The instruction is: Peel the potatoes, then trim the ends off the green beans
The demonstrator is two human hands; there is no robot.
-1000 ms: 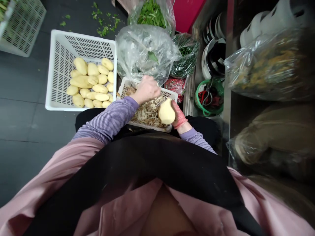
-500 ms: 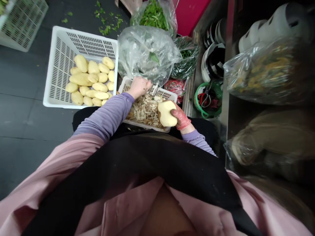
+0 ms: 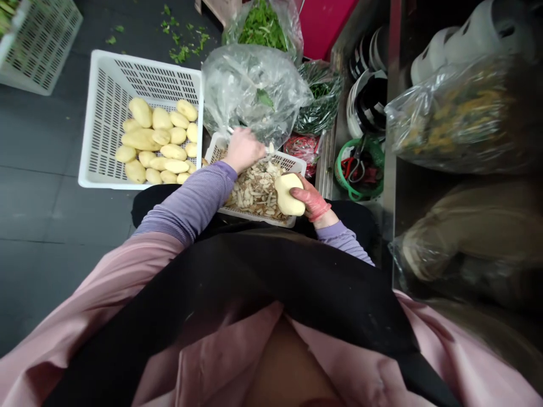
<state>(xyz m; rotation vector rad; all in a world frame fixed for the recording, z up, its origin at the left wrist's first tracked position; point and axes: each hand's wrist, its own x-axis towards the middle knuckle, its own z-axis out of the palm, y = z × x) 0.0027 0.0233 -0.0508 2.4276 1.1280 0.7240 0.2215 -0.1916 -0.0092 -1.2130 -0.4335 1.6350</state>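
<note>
Hands in the head view are both occupied: the left hand [image 3: 244, 150] is curled round what seems a peeler [image 3: 270, 148], while the gloved right hand [image 3: 311, 200] grips a pale potato [image 3: 290, 195] over the basket [image 3: 298, 165] of peelings [image 3: 252, 192]. Likely firm, fairly weighty and slick where peeled, it wants holding by its right side, away from the blade.
</note>
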